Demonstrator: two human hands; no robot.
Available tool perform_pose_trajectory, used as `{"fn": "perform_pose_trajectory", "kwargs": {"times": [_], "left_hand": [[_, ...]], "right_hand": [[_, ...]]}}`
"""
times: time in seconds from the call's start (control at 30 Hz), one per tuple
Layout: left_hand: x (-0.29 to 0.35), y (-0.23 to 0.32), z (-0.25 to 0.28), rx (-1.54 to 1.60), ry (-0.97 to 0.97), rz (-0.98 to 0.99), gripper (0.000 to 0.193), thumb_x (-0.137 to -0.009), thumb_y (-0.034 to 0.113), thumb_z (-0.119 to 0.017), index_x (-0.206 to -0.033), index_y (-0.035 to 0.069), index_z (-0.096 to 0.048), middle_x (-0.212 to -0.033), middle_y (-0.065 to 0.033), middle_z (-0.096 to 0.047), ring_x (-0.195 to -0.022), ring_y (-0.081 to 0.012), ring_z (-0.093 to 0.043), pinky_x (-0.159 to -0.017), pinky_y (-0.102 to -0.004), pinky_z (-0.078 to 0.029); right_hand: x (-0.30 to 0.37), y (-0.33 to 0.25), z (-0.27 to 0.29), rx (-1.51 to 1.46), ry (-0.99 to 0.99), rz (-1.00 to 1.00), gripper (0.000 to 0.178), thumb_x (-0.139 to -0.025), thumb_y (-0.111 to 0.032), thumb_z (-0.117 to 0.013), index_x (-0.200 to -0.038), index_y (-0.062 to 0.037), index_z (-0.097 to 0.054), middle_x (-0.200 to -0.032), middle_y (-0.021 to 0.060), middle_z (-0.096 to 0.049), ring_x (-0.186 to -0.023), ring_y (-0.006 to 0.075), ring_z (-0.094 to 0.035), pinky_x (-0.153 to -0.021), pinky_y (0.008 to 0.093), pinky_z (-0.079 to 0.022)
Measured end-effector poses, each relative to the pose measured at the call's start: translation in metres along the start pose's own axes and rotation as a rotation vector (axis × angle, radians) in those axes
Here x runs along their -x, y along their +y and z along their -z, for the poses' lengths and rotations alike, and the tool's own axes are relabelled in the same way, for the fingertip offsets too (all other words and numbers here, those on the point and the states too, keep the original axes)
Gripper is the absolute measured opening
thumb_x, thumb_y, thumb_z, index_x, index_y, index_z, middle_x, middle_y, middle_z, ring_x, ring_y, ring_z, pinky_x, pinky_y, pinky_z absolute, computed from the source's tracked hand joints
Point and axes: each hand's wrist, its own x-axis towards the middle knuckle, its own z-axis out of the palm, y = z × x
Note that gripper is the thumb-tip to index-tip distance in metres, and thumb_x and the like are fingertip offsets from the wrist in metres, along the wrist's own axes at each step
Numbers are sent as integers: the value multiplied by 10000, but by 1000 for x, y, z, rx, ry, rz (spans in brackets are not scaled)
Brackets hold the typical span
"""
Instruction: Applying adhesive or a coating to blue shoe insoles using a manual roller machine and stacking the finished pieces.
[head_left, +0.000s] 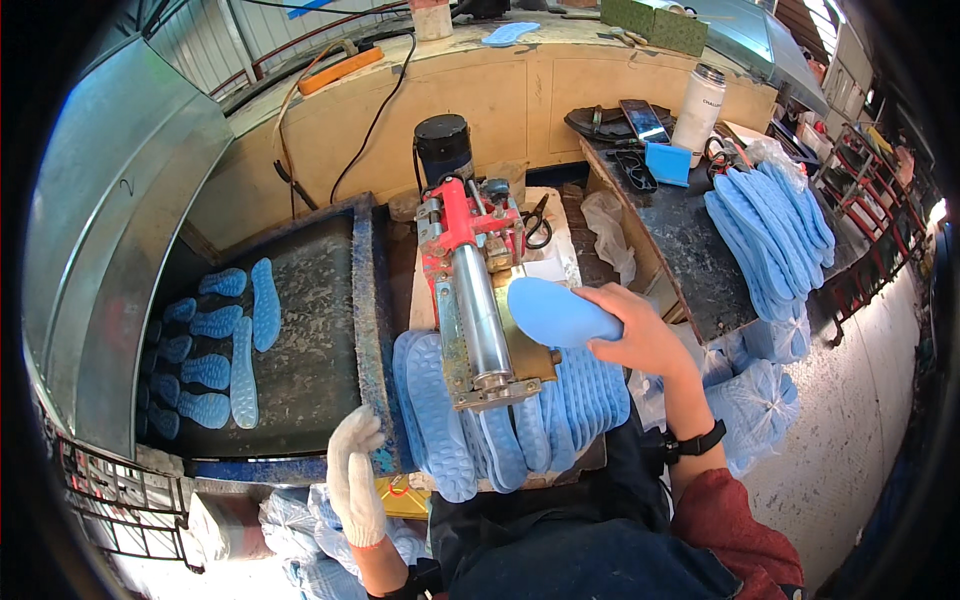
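Observation:
My bare right hand (640, 330) grips one end of a smooth light-blue shoe sole (555, 308), thumb and fingers on either side. The sole is held just right of the roller machine's long shiny metal roller (480, 315), which sits below a red bracket (462, 222). My left hand (357, 475), in a white knit glove, is raised beside the blue-framed conveyor. Its fingers stretch upward, loosely bent, with nothing seen in them. Under and in front of the machine stands a row of textured blue soles (440, 420), packed side by side on edge.
On the left, several blue soles (242, 370) lie on a dark conveyor belt (310, 300). At right, a dark table (660, 225) bears stacked soles (770, 235), a white bottle (698, 115) and a phone (643, 120). Scissors (538, 225) lie behind the machine. Bagged soles (755, 400) rest on the floor.

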Motion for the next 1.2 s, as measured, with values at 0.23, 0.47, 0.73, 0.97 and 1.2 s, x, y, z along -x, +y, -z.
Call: {"fn": "perform_pose_trajectory", "kwargs": {"times": [0.23, 0.47, 0.73, 0.97, 1.2], "left_hand": [[-37, 25, -42, 406, -260, -108, 847, -948, 638, -366, -1462, -31, -286, -1504, -210, -332, -1401, -315, -325, -1127, -446, -287], [-92, 31, -115, 384, -200, -251, 903, -937, 683, -286, -1507, -10, -184, -1574, -166, -195, -1464, -271, -176, -1186, -425, -131], [-114, -56, -94, 265, -276, -176, 856, -950, 677, -233, -1514, 34, -188, -1446, -130, -335, -1357, -301, -343, -1158, -427, -231], [-106, -56, -69, 274, -363, 30, 865, -939, 697, -246, -1515, 53, -196, -1329, -122, -401, -1248, -264, -445, -1044, -411, -395], [-82, -53, -49, 321, -506, 199, 737, -1012, 578, -159, -1481, 27, -303, -1454, -126, -395, -1375, -209, -321, -1148, -329, -213]], "right_hand": [[-24, -13, -6, 97, -104, -5, 660, -665, -158, -690, -1301, -57, -543, -1110, 144, -541, -1023, 304, -575, -883, 365, -465], [-24, -9, -26, -28, 2, 247, 608, -745, -171, -735, -1303, -44, -532, -1174, 142, -535, -1137, 305, -535, -977, 370, -431], [49, 35, -69, -733, 179, -260, 131, -964, -147, -552, -975, -19, -577, -876, 39, -652, -792, 113, -635, -666, 240, -479], [52, 27, -167, -283, -284, -199, 268, -974, -204, -524, -1064, 44, -572, -975, 181, -660, -817, 302, -679, -698, 401, -537], [35, 15, -205, 156, -288, -169, 441, -926, -255, -564, -1264, 10, -468, -1081, 299, -592, -947, 501, -571, -795, 569, -465]]}}
